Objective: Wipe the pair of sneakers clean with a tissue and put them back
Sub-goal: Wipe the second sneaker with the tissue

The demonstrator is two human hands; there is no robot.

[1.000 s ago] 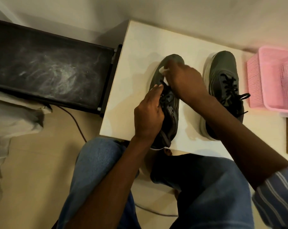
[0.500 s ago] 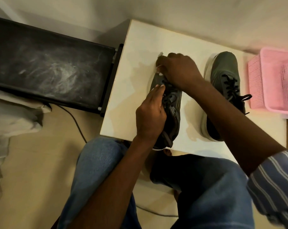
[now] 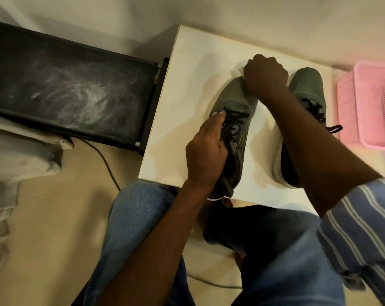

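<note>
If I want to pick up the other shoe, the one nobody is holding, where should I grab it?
Probably grab the second sneaker at its heel end, by the rim of the foot opening, coming from above on the near side. It stands upright on the white table with its toe pointing away, so the opening faces up for your fingers. The right forearm hides the heel now, so wait until it moves.

sneakers – grey-green, black laces | basket – pink | sleeve – blue, pale stripes | tissue – seemingly white
</note>
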